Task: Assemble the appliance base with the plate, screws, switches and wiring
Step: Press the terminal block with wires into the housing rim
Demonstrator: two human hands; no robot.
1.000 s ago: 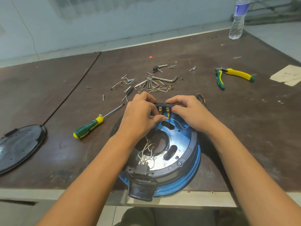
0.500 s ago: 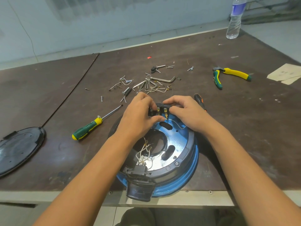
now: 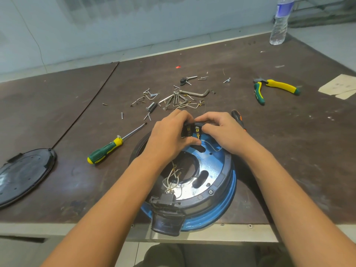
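Note:
The round blue appliance base (image 3: 217,212) lies upside down at the table's front edge, a shiny metal plate (image 3: 210,168) set inside its black ring. At its far rim sits a black switch block (image 3: 192,130) with brass terminals. My left hand (image 3: 169,137) pinches the block's left side, thumb underneath. My right hand (image 3: 221,132) grips its right side. A thin wire (image 3: 213,147) runs from the block under my right hand. White wires (image 3: 173,178) bunch at a black connector (image 3: 166,199) near the front.
Loose screws, pins and hex keys (image 3: 179,97) are scattered beyond my hands. A green-yellow screwdriver (image 3: 109,149) lies to the left, a black round cover (image 3: 23,174) far left, pliers (image 3: 275,89) right, an orange-handled tool (image 3: 238,117) behind my right hand, a bottle (image 3: 279,24) at the back.
Both hands stay on the switch block at the far rim; the fingers have shifted slightly around it. The base has not moved.

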